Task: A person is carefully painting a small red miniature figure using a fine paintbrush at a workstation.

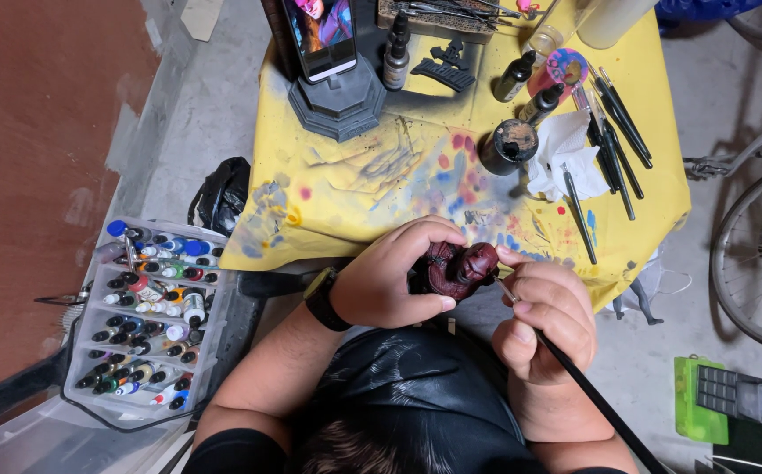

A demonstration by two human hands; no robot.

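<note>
My left hand (394, 276) grips a small dark red figurine bust (460, 266) just in front of the table's near edge. My right hand (546, 320) holds a thin black paintbrush (596, 395), its tip hidden against the figurine's right side. A black watch sits on my left wrist (321, 298). Both hands hover over my lap, below the yellow paint-stained cloth (363, 184).
On the cloth lie several black brushes (614, 132), dropper bottles (514, 77), a dark jar (508, 145), a white paper towel (565, 154) and a phone on a grey stand (337, 88). A tiered rack of paint bottles (148, 312) stands left. A bicycle wheel (754, 254) is right.
</note>
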